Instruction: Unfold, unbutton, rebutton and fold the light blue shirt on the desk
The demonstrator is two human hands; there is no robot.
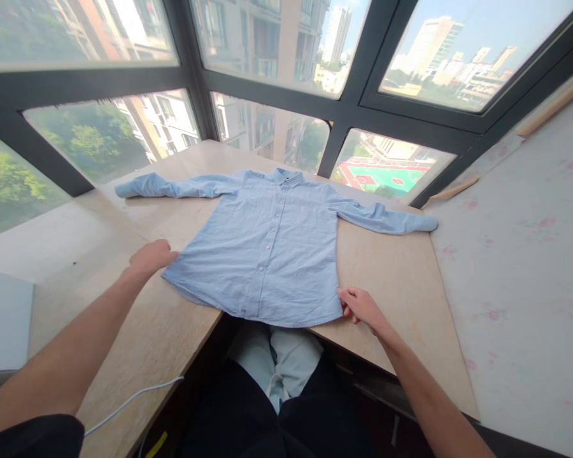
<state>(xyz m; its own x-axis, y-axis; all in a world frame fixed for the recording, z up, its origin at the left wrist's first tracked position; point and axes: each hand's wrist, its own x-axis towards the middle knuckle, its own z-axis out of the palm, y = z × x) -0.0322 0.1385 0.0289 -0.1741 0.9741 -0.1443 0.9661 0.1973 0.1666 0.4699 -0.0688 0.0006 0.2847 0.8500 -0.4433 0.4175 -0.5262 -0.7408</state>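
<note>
A light blue button-up shirt point(286, 248) lies front side up, its collar toward the window and both sleeves stretched out sideways. The row of buttons runs down its middle, and the lower hem hangs slightly over the table's front edge. At the shirt's lower left side, my left hand point(153, 256) is closed, with the fabric edge at its fingertips. My right hand point(360, 305) pinches the lower right side edge near the hem, thumb and forefinger together. The undersides of the fingers on my left hand are hidden.
The shirt rests on a beige stone-like tabletop point(391, 273) beneath dark-framed windows point(267, 89). A white box-like object point(4, 318) stands at the far left. A white cable point(134, 399) crosses the left front edge. A wall with floral paper point(520, 280) bounds the right side.
</note>
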